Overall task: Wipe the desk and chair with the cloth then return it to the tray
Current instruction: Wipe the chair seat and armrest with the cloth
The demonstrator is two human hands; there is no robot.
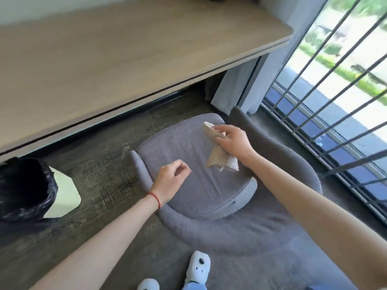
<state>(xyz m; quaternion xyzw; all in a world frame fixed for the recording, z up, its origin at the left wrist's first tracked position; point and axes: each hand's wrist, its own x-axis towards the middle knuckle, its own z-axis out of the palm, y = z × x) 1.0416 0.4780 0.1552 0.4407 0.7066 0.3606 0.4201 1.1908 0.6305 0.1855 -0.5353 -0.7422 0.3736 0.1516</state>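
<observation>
A grey upholstered chair (194,185) stands on the dark floor in front of the light wooden desk (104,59). My right hand (234,143) grips a beige cloth (219,161) over the far right part of the seat cushion; the cloth hangs folded below my fingers and touches the seat. My left hand (170,181) hovers over the seat's left side beside the armrest, fingers loosely curled with nothing in them. A red string circles that wrist. The tray is not in view.
A bin with a black bag (25,189) stands at the left under the desk edge, a pale sheet (63,195) beside it. A barred window (335,101) and grey curtain (247,80) line the right. My slippers (198,266) are near the bottom.
</observation>
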